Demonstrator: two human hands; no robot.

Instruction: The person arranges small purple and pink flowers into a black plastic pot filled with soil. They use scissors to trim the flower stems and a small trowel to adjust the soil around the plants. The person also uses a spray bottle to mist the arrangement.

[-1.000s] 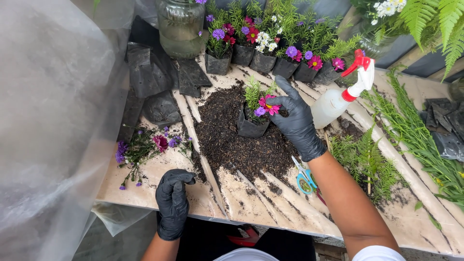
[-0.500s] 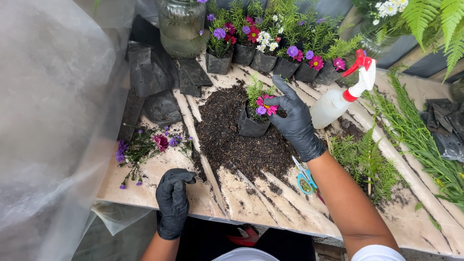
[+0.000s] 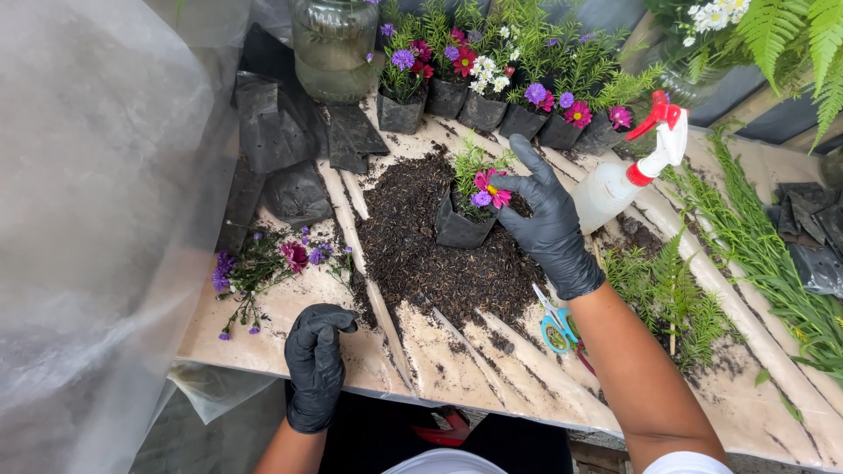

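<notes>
Bench: pale, soil-strewn plastic-covered worktop (image 3: 492, 369), clear sheeting at my left.
Left hand: black-gloved left hand (image 3: 314, 364), fingers curled together, resting empty on the near edge.
Right hand: black-gloved right hand (image 3: 544, 224), fingers spread against the pot, clamping nothing.
Pot: small black plastic grow bag with pink and purple flowers (image 3: 465, 215), upright on the dark loose soil heap (image 3: 439, 254); I'd steady its rim while firming soil.
Far: row of flowering bags (image 3: 500, 105).

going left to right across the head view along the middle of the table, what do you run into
Clear plastic sheet → loose cut purple and pink flowers → pile of dark soil → small black grow bag with flowers → right hand in a black glove → white spray bottle with red trigger → green fern cuttings
</notes>
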